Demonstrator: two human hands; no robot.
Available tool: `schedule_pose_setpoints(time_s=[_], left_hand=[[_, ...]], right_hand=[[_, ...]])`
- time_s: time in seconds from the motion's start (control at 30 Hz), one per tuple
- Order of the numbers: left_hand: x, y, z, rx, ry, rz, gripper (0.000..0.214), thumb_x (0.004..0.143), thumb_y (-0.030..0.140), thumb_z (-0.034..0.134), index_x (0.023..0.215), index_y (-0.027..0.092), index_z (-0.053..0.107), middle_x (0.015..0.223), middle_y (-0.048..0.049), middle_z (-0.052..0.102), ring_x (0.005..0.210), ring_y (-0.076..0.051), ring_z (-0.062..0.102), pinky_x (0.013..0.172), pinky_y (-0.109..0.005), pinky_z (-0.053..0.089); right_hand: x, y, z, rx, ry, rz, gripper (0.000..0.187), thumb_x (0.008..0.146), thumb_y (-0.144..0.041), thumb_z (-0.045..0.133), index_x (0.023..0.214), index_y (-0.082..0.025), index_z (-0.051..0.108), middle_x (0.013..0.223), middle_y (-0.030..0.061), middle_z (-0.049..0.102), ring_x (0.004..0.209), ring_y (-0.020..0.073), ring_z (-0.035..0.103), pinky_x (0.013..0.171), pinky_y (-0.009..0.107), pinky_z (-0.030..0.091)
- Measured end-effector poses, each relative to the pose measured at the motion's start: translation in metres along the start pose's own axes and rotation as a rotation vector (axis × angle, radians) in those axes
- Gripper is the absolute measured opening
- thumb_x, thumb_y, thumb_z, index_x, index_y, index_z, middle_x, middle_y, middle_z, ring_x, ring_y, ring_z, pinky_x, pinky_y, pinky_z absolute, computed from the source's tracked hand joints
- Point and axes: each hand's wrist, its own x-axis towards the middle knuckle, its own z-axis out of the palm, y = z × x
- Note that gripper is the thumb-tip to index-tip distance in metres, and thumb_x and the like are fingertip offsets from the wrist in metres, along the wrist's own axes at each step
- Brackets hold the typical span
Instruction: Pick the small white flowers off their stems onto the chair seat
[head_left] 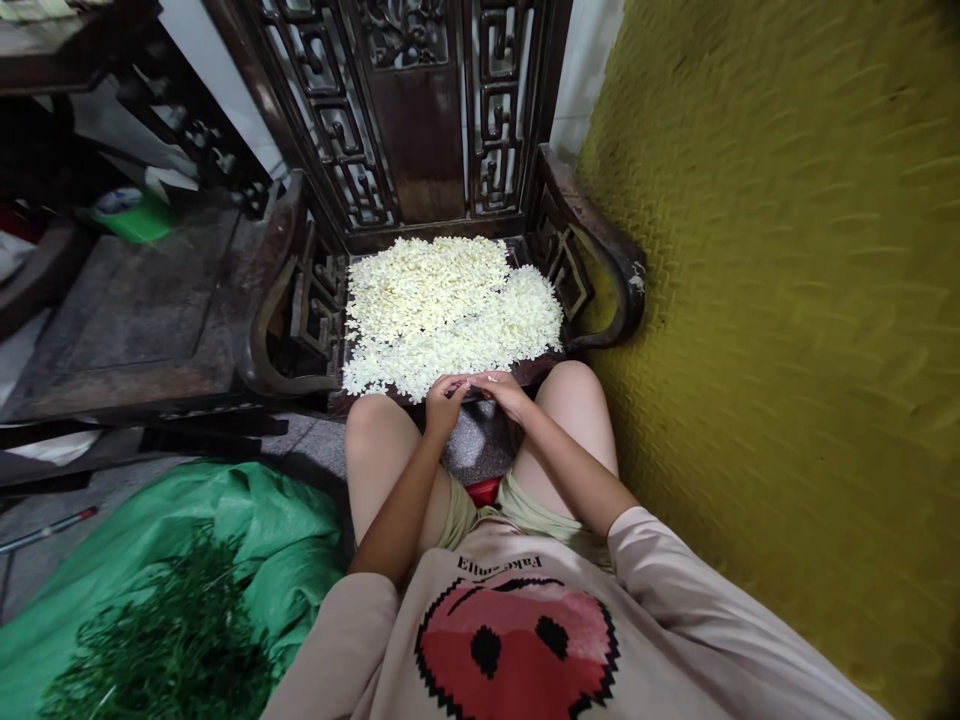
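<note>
A thick layer of small white flower buds (442,310) covers the seat of a dark carved wooden armchair (600,260) in front of me. My left hand (444,403) and my right hand (501,392) meet at the seat's front edge, fingertips pinched together over the nearest buds. What the fingers hold is too small to make out. My bare knees flank the hands.
A second dark wooden chair (142,310) stands to the left with a green box (135,215) on it. A green sheet (225,530) carrying leafy stems (172,640) lies on the floor at lower left. A yellow patterned wall (787,300) closes off the right side.
</note>
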Motion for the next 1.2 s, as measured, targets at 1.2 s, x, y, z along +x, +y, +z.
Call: schedule_pose_setpoints(time_s=[1.2], left_hand=[[0.001,-0.008,0.001,-0.063,-0.007,-0.065,0.017,0.07,0.028,0.059,0.08,0.018,0.067,0.083,-0.0046,0.064,0.08,-0.016,0.059,0.078,-0.03,0.046]], right_hand=[[-0.006,0.001,0.012,0.134,0.058,0.004,0.025,0.057,-0.036,0.067,0.072,-0.016,0.07,0.07,0.0032,0.068,0.072,0.0169,0.061,0.077,0.032,0.046]])
